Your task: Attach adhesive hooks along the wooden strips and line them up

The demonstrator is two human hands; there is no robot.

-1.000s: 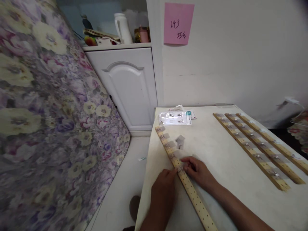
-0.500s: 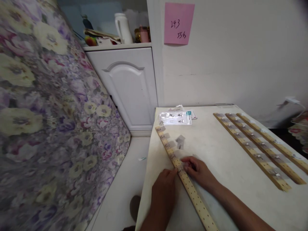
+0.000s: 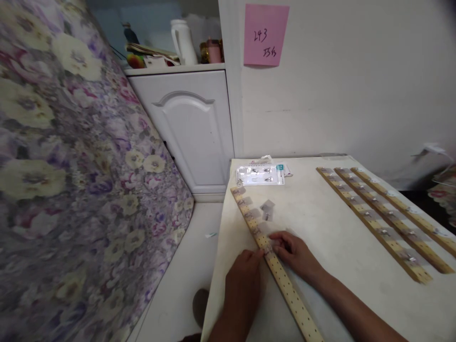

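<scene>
A long perforated wooden strip (image 3: 285, 287) runs diagonally across the white table (image 3: 320, 228), with small clear adhesive hooks stuck along its far part. My left hand (image 3: 244, 280) rests against the strip's left side, fingers curled, fingertips touching the wood. On the strip's right side, my right hand (image 3: 294, 251) pinches a small clear hook (image 3: 268, 248) against the wood. A couple of loose clear hooks (image 3: 267, 210) lie just right of the strip, beyond my hands.
Three more wooden strips with hooks (image 3: 381, 221) lie side by side at the right. A blister pack of hooks (image 3: 260, 175) sits at the table's far left corner. A floral mattress (image 3: 71, 180) leans at left, a white cabinet (image 3: 188, 128) behind, a pink note (image 3: 265, 34) on the wall.
</scene>
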